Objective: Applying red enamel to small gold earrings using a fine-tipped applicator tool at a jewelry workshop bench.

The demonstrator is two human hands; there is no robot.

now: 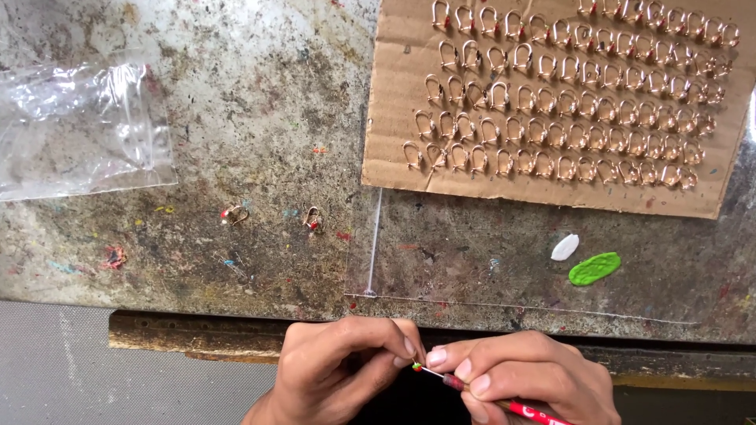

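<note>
My left hand [339, 370] is curled at the table's near edge, its fingertips pinching a tiny piece that I cannot make out. My right hand [528, 376] holds a thin red-handled tool [480, 393] whose fine tip, with a green dab on it, meets the left fingertips. A green paint blob [594, 268] and a white paint blob [565, 247] sit on a clear sheet [472, 267] on the table. Two small gold earring hooks [235, 213] [313, 219] with red dots lie loose on the table.
A brown cardboard sheet [394, 94] at the back right holds several rows of gold earring hooks [567, 102]. A crumpled clear plastic bag [79, 130] lies at the left. The tabletop [260, 102] is stained and paint-flecked, with a worn wooden edge [189, 334] in front.
</note>
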